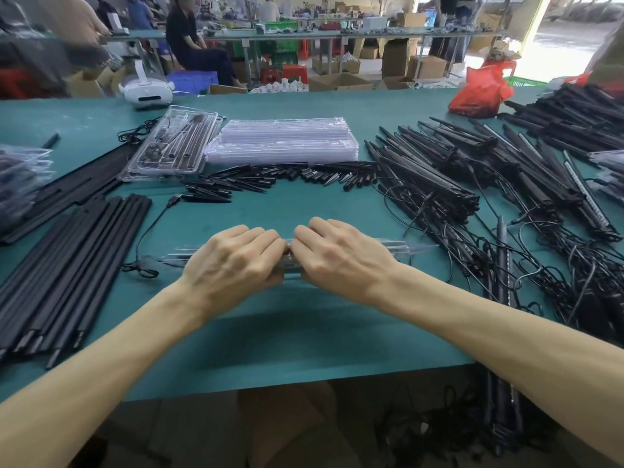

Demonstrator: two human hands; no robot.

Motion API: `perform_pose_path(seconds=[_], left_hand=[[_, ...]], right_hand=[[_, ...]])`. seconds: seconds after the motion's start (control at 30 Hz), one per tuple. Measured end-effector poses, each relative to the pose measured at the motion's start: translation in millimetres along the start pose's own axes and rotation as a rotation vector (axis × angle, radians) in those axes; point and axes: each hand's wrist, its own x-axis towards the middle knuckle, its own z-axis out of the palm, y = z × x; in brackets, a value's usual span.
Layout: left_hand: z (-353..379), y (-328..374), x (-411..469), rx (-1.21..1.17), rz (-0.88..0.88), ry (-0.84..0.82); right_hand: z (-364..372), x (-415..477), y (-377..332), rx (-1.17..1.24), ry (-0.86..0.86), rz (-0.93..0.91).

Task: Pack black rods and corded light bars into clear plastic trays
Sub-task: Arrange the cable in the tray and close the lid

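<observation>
A clear plastic tray lies across the green table in front of me, mostly hidden under my hands. My left hand and my right hand grip it side by side at its middle, fingers curled over its far edge. A black cord with a USB plug trails out from the tray's left end. Long black rods lie in a row at the left. Corded light bars are heaped at the right. A stack of empty clear trays sits behind, with a filled tray to its left.
Short black pointed pieces are scattered in front of the tray stack. Tangled cords spread over the right side and hang off the front edge. A white headset and a red bag sit at the back. People sit at benches beyond.
</observation>
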Motion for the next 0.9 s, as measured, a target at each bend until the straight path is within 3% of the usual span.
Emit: perform_pose_path(seconds=[0.4, 0.7, 0.9], left_hand=[[9, -5, 1, -0.029, -0.085, -0.095], [-2, -2, -62, -0.049, -0.348, -0.333], [-4, 4, -74, -0.036, -0.314, -0.334]], right_hand=[[7, -1, 7, 0.020, -0.032, 0.120], [-2, -43, -10, 0.165, -0.118, 0.196], [-23, -54, -21, 0.269, -0.168, 0.195]])
